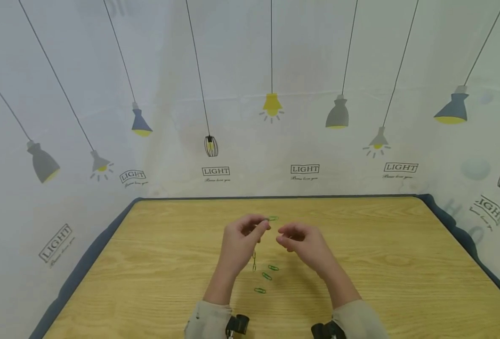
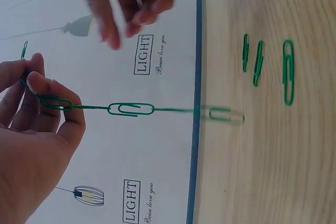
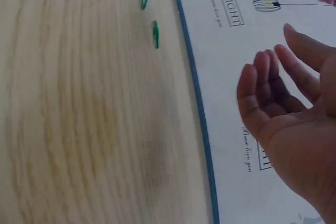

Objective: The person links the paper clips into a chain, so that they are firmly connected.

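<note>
My left hand [image 1: 242, 240] pinches a chain of linked green paper clips [image 2: 130, 109] between thumb and fingertips. In the left wrist view, one clip end pokes out beyond the fingertips, while the rest of the chain hangs below the hand, its lowest clip blurred. The right hand [image 1: 304, 241] is held a short way to the right, fingers loosely bent and nothing between them. Three loose green paper clips lie on the wooden table below the hands: one upper [image 1: 273, 267], one middle [image 1: 267, 276] and one nearest me [image 1: 260, 290].
The wood-grain table [image 1: 157, 263] has a dark blue edge [image 1: 101, 240] around its back and sides. Behind it hangs a pale cloth [image 1: 241, 122] printed with lamps and the word LIGHT. Both wrists carry small black cameras.
</note>
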Available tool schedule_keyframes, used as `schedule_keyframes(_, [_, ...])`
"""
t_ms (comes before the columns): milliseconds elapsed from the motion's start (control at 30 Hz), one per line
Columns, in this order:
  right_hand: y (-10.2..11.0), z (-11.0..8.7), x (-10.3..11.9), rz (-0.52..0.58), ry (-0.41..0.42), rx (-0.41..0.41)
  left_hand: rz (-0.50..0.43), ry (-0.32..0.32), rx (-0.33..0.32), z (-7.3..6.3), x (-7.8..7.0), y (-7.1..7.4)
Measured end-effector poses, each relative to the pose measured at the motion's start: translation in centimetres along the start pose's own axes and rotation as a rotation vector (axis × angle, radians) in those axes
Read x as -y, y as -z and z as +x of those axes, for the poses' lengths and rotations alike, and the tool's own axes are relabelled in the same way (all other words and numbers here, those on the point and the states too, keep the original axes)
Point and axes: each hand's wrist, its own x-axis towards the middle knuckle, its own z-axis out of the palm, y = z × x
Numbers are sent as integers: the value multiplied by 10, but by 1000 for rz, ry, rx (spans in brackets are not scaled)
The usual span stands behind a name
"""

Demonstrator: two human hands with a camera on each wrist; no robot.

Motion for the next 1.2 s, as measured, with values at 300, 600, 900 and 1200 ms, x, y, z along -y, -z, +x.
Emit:
schedule_keyframes(300, [-1, 10, -14, -111, -134, 285, 1, 0, -37, 4, 2, 10])
schedule_keyframes(600, [8, 22, -28, -162, -136, 430, -15, 21, -59, 6, 5, 15])
schedule_keyframes(900, [-5, 23, -27, -379, -55, 409, -18, 30, -58, 4, 8, 17])
schedule_keyframes(1200, [-18, 17, -25, -423, -27, 368, -38, 47, -44, 3, 10, 14])
